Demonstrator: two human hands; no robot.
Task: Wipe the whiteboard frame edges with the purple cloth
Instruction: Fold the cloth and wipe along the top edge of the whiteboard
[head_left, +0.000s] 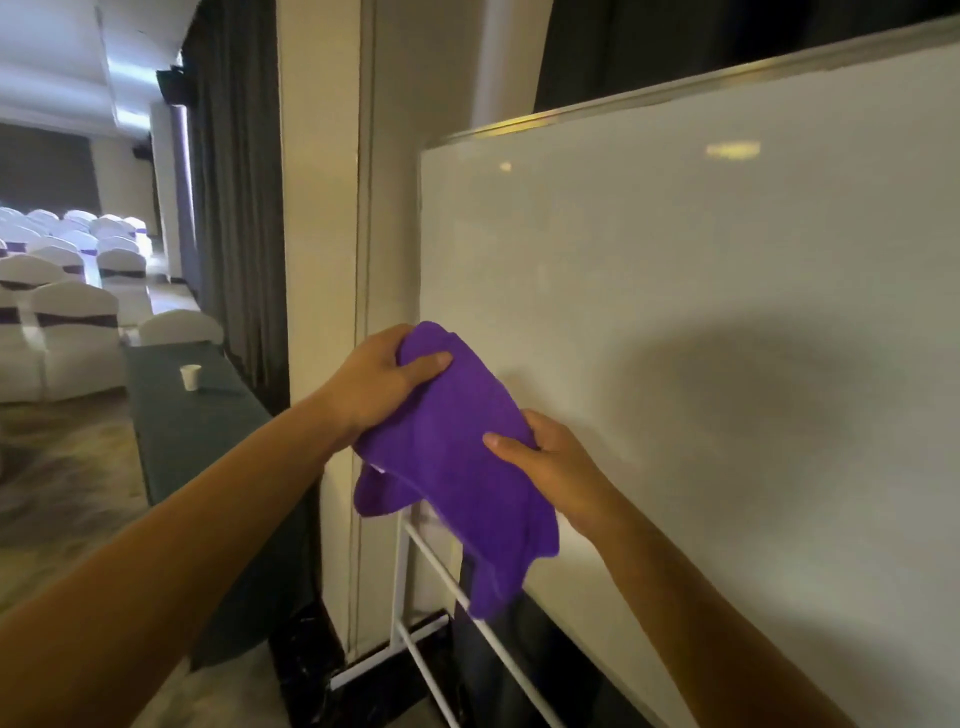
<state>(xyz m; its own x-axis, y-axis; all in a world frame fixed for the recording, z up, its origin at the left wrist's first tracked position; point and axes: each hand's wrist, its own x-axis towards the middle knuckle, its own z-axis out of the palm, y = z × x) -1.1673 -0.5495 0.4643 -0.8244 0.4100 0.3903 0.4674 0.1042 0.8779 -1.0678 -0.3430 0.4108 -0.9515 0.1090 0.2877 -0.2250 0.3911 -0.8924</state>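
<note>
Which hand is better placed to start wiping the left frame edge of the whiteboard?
Probably the left hand: it grips the purple cloth right beside the whiteboard's left frame edge. The right hand holds it lower, over the board surface.

Both bare forearms reaching forward and upward from the lower corners, converging near centre. Left hand (382, 376) sitting higher, knuckles up, thumb lying flat across the top of the cloth (457, 462), fingers curling behind its upper end and out of sight. Right hand (550, 462) sitting lower, thumb pressing on the cloth's near face, fingers wrapping behind its right edge. Both wrists bending slightly inward. Hands gripping apart, not touching each other.
</note>
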